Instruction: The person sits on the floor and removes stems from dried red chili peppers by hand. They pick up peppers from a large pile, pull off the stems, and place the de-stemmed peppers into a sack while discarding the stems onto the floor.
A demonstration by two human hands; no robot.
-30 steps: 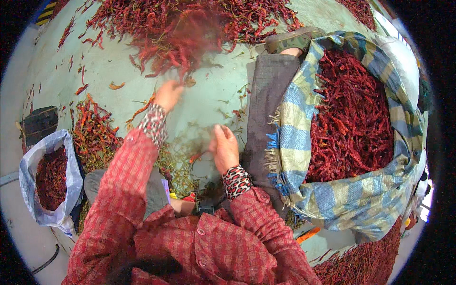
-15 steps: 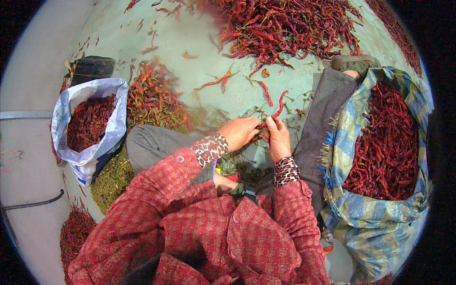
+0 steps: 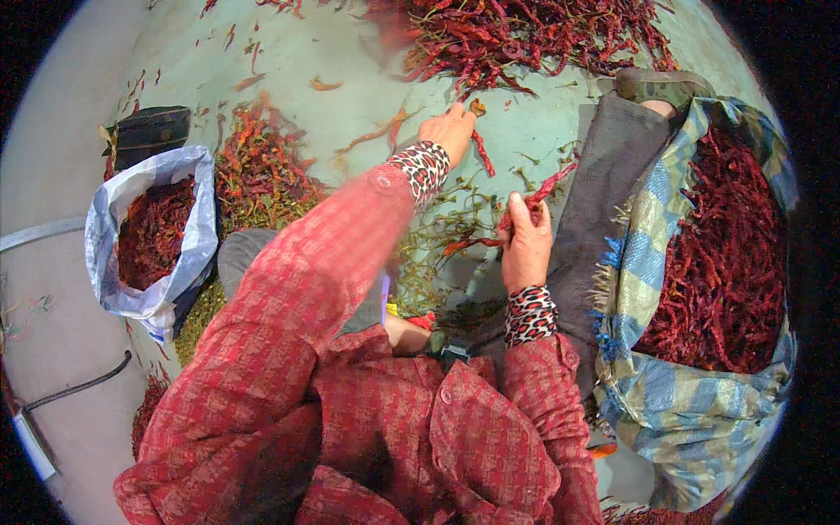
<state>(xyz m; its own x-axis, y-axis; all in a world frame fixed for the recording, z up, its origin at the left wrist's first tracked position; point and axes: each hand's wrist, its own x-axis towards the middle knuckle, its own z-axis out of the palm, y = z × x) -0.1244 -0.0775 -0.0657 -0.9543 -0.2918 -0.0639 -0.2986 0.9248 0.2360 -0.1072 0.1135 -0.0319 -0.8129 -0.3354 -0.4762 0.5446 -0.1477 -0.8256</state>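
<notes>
My left hand (image 3: 448, 134) reaches forward to the near edge of a heap of dried red chili peppers (image 3: 525, 39). Its fingers are drawn together at the tip of one pepper there, and what they pinch is hidden. A single red chili (image 3: 483, 154) lies just right of that hand. Closer to me, my right hand (image 3: 528, 245) is closed on red chili peppers (image 3: 549, 185), with one end sticking up past the thumb. Another dried pepper (image 3: 471, 244) shows left of its fingers. Green stems (image 3: 437, 241) are scattered on the floor below the hands.
A white sack (image 3: 98, 232) of chilies stands at left, with a dark box-like object (image 3: 150, 137) behind it. Mixed chilies and stems (image 3: 262, 166) are piled beside it. A blue-and-beige checked sack (image 3: 643, 289) full of red chilies stands at right, against my outstretched leg (image 3: 604, 184).
My left hand has left the right hand and moved forward to the heap. The right hand has stayed near its place, still holding red chili.
</notes>
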